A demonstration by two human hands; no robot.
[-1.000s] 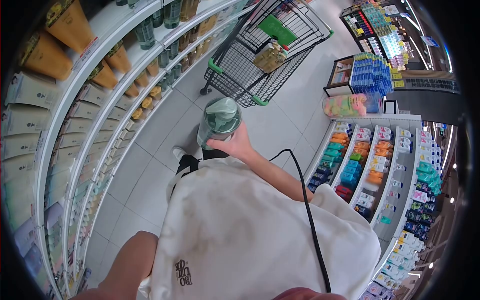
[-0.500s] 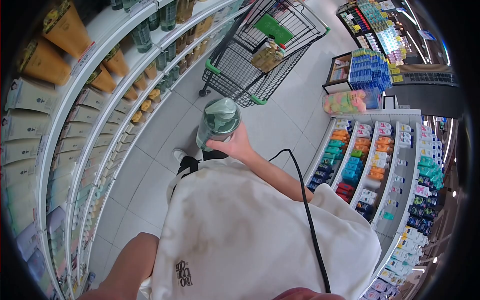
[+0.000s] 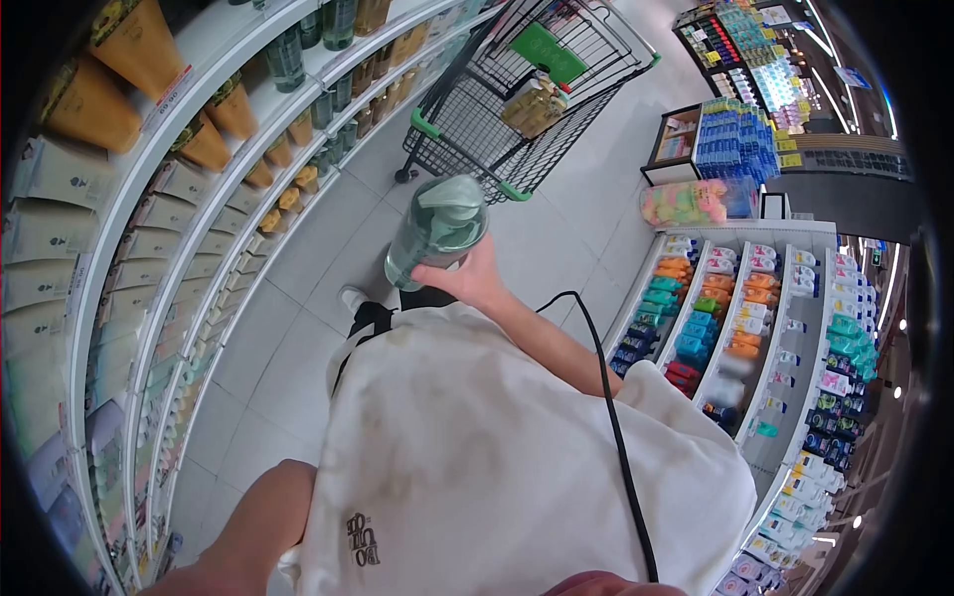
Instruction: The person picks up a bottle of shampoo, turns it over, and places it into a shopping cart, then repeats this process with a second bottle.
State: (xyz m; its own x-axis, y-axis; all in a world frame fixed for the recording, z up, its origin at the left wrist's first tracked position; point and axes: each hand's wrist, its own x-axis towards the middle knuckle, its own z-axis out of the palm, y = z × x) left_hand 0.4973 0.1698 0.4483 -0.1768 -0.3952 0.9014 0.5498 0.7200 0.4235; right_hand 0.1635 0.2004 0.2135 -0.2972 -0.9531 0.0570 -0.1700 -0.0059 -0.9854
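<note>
My right hand (image 3: 465, 273) is closed round a translucent green pump bottle (image 3: 427, 238) with a pale green pump head at its top. The bottle is tilted in front of my body, above the tiled floor and my feet. Its lower part and label are mostly turned away. Of my left side only the bare arm (image 3: 263, 517) shows at the lower left; the hand itself is out of view. Beyond the bottle stands a shopping cart (image 3: 477, 129) with green corners. A pack of golden bottles (image 3: 537, 106) lies in the cart.
Curved white shelves (image 3: 109, 238) on my left hold orange tubes (image 3: 94, 109), pale packs (image 3: 60, 233) and green bottles. To the right, another shelf unit (image 3: 785, 407) carries several rows of coloured bottles. A black cable (image 3: 608, 397) hangs across my white shirt (image 3: 497, 447).
My right hand has raised the pump bottle slightly toward the cart, and the bottle leans more. The cart's place in the view has shifted a little. My left hand stays out of view.
</note>
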